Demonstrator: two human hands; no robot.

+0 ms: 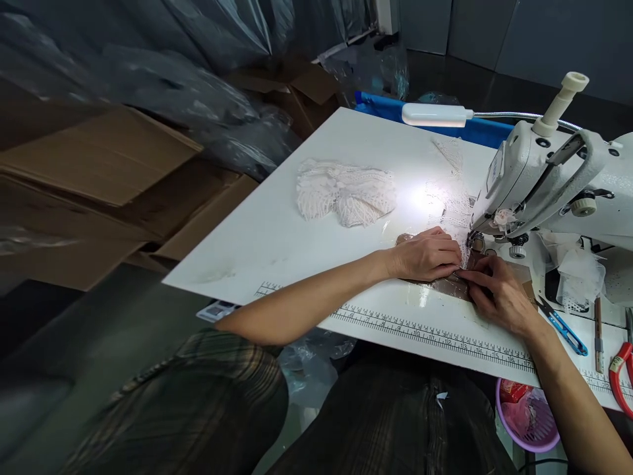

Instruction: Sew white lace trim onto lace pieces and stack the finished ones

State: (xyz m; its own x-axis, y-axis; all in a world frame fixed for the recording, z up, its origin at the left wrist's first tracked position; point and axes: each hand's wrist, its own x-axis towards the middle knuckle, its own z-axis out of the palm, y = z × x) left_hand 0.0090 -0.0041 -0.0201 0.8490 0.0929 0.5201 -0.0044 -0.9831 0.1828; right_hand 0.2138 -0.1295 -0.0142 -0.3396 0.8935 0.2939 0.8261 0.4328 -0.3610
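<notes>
My left hand (428, 254) lies flat on the white table (277, 231), pressing a strip of white lace (452, 201) that runs under the presser foot of the white sewing machine (548, 185). Just to its right, my right hand (497, 293) pinches the lace with its fingertips in front of the needle. A brownish patch of tape (445, 285) shows on the table under both hands. The lace trails away behind the machine, lit by the lamp.
A heap of white lace pieces (346, 191) lies mid-table. A white lamp (435, 115) hangs over the work. Blue thread snips (564, 326) and red scissors (620, 376) lie at the right. A purple basket (527, 415) sits below the table edge. Cardboard boxes (99, 171) stand at the left.
</notes>
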